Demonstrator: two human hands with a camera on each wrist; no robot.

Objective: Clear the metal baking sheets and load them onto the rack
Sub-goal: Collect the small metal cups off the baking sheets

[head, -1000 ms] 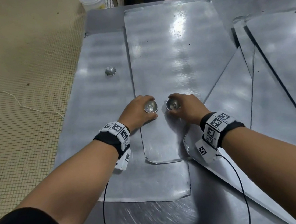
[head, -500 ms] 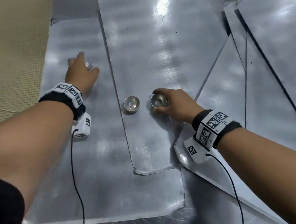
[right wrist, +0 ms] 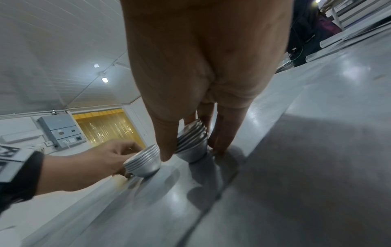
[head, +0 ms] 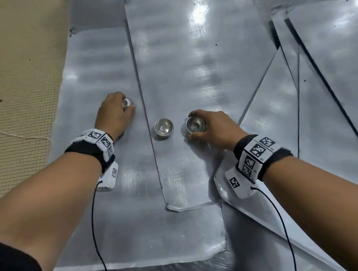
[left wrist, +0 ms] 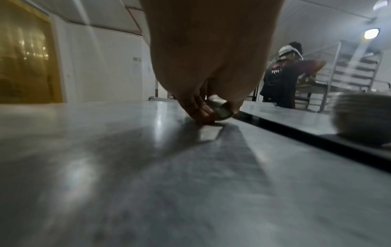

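Left hand (head: 114,113) pinches a small cup (head: 127,102); right hand (head: 214,129) grips a cup stack (head: 195,124), another stack (head: 163,128) just left of it

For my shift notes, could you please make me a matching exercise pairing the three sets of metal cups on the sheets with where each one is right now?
Things:
1. Single cup
2. Middle cup stack
3. Right cup stack
4. Narrow sheet

States:
A. Held by the right hand
B. Standing free, no hand on it
C. Gripped by the left hand
D. Lying on top of the wide sheet

Pairs: 1-C, 2-B, 3-A, 4-D
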